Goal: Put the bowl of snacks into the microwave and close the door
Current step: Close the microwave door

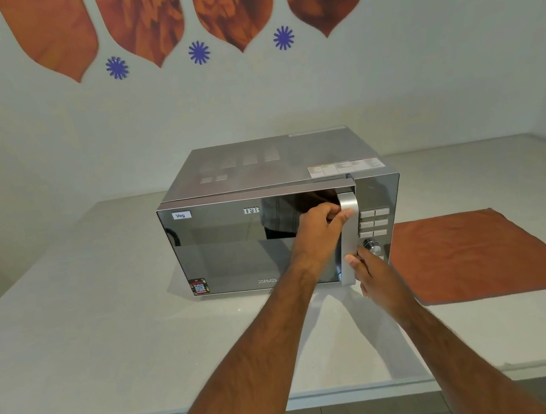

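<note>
Microwave (276, 220) sits toward the table's (74, 334) back edge, door shut or nearly so. Door handle (348, 232) stands upright, straight ahead of both hands. Left hand (319, 232) curled around its top; right hand (372, 273) gripping its lower end. Bowl of snacks not in view.

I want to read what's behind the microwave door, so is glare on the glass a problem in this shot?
Head view: yes, the dark microwave door acts like a mirror, reflecting the person and table, hiding the interior; wide-angle distortion bows the table edge; focus is soft overall.
</note>
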Available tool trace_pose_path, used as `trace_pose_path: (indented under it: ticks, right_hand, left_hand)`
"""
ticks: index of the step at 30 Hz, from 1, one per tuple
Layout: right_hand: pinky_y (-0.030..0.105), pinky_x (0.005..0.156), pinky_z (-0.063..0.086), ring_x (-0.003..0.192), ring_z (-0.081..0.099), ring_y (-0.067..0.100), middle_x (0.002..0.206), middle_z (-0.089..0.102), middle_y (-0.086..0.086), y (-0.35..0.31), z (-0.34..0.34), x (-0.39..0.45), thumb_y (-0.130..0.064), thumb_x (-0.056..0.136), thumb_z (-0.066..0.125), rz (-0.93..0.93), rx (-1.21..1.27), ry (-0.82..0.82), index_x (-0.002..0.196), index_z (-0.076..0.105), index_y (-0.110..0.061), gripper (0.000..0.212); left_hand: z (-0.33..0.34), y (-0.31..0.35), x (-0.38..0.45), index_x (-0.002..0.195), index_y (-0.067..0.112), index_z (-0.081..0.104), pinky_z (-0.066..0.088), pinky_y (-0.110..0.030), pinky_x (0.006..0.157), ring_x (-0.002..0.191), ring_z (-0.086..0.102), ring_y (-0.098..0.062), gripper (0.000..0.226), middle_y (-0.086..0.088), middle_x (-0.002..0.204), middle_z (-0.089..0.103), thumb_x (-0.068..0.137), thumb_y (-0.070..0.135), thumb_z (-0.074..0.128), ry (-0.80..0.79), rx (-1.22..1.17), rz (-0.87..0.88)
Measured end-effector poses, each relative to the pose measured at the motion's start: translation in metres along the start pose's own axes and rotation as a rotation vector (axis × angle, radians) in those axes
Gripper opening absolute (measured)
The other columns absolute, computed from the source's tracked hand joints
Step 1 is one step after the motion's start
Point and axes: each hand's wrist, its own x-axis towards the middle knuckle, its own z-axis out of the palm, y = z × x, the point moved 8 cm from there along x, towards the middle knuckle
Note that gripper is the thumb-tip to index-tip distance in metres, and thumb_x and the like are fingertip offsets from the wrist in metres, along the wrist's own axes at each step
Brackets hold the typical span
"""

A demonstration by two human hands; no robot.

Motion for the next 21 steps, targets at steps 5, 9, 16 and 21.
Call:
trace_pose_path:
  ticks: [5, 9, 16, 21]
  right_hand:
    - [0.026, 0.067, 0.047, 0.07, 0.057, 0.01, 0.083, 0.06, -0.003, 0.006, 0.005, 0.01, -0.048, 0.102, 0.047, 0.031, 0.088, -0.01, 0.13, 0.055, -0.02, 0.04]
    - [0.02, 0.062, 0.042, 0.067, 0.055, 0.006, 0.08, 0.056, -0.01, 0.004, 0.004, 0.014, -0.04, 0.106, 0.047, 0.038, 0.08, -0.02, 0.13, 0.054, -0.019, 0.033]
    - [0.022, 0.064, 0.045, 0.073, 0.055, 0.009, 0.097, 0.058, -0.003, 0.006, 0.006, 0.019, -0.042, 0.106, 0.046, 0.1, 0.158, -0.027, 0.134, 0.051, -0.022, 0.035]
    - [0.02, 0.062, 0.044, 0.07, 0.053, 0.006, 0.098, 0.058, -0.006, 0.009, 0.007, 0.02, -0.045, 0.106, 0.045, 0.074, 0.113, -0.005, 0.133, 0.051, -0.021, 0.037]
  left_hand:
    - [0.002, 0.0, 0.007, 0.126, 0.014, 0.07, 0.058, -0.028, 0.094, 0.103, 0.066, -0.011, 0.034, 0.001, 0.111, 0.071, 0.103, 0.038, 0.064, -0.003, 0.007, -0.01]
    - [0.004, 0.001, 0.011, 0.126, 0.014, 0.07, 0.058, -0.031, 0.096, 0.106, 0.067, -0.014, 0.034, -0.003, 0.114, 0.073, 0.103, 0.038, 0.064, -0.005, 0.011, -0.022]
    - [0.006, -0.003, 0.012, 0.127, 0.015, 0.069, 0.061, -0.045, 0.1, 0.112, 0.069, -0.02, 0.034, -0.004, 0.12, 0.073, 0.102, 0.038, 0.065, 0.022, -0.061, -0.074]
    - [0.009, -0.008, 0.014, 0.129, 0.016, 0.069, 0.062, -0.045, 0.099, 0.113, 0.069, -0.02, 0.037, -0.004, 0.121, 0.073, 0.101, 0.039, 0.066, 0.033, -0.092, -0.076]
